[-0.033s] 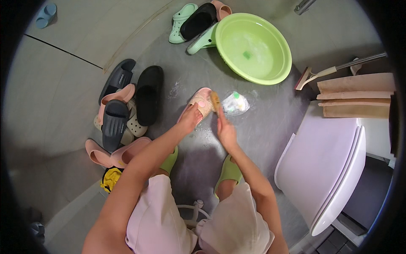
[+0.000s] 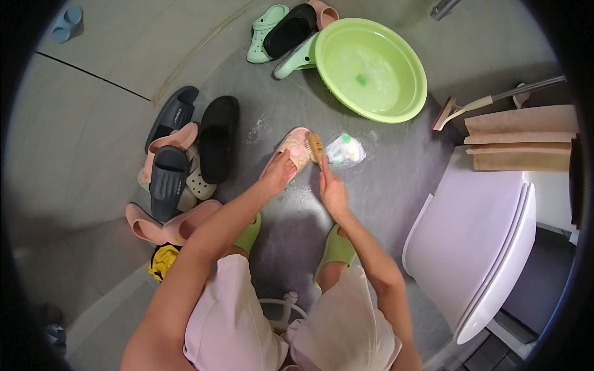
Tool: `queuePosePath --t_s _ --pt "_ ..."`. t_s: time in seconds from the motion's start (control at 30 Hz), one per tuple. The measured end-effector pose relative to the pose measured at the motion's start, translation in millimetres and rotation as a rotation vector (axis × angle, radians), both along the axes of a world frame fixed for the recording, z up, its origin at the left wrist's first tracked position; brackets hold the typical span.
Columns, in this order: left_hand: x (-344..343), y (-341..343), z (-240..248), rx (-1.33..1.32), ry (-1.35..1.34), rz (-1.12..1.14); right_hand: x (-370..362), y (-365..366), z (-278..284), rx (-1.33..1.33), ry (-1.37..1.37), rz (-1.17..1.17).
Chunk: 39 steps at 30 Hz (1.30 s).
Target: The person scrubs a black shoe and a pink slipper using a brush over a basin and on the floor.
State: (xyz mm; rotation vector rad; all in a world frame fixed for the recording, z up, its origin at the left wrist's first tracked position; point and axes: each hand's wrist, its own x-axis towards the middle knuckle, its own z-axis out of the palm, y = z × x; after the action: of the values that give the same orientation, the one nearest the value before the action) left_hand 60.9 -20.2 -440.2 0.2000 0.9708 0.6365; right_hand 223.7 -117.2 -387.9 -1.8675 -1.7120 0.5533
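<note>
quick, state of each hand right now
Left hand: closed, holding the pink slipper with a beige strap.
Right hand: closed, holding the tan brush with pale bristles.

Passage, ahead: I find bare grey floor [image 2: 281, 102] between the large black slipper [image 2: 219, 139], left, and the green basin [image 2: 411, 68], right; a mint clog [image 2: 260, 37] stands at the far end.
Passage, right: I have floor between the right hand [image 2: 333, 195] and the white toilet [image 2: 470, 222].
Obstacle, centre: pink slipper [image 2: 296, 148] under the left hand [image 2: 279, 172].
Obstacle, near: clear plastic packet [image 2: 345, 151], just right of the brush [image 2: 316, 147].
Obstacle, left: heaped footwear, one dark slide [image 2: 168, 185] uppermost.
Obstacle, far right: squeegee [image 2: 461, 111] above the toilet in my view.
</note>
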Motion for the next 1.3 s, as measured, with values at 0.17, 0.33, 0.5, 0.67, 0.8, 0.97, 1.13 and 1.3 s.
queuePosePath --t_s 0.17,0.33,0.5,0.67,0.8,0.97,1.13,1.3 --pt "-8 1 12 -0.038 -0.151 0.076 -21 -12 23 -0.057 -0.067 0.208" --pt "-9 6 26 -0.071 -0.168 -0.029 -25 -6 19 -0.063 -0.063 0.094" --pt "-9 5 29 -0.084 -0.122 -0.028 -10 9 15 -0.115 -0.147 0.038" --pt "-11 6 23 -0.086 -0.186 0.000 -18 12 14 -0.069 -0.159 0.137" --pt "4 6 35 -0.090 -0.136 -0.067 8 23 12 -0.079 -0.188 0.093" --pt "-23 6 38 0.114 -0.059 -0.022 -21 9 21 -0.119 -0.277 0.214" --pt "-73 31 97 1.029 1.526 -0.759 12 14 -2 -0.151 -0.217 0.083" --pt "-130 30 70 1.255 1.899 -0.562 -11 13 -5 -0.167 -0.240 0.112"
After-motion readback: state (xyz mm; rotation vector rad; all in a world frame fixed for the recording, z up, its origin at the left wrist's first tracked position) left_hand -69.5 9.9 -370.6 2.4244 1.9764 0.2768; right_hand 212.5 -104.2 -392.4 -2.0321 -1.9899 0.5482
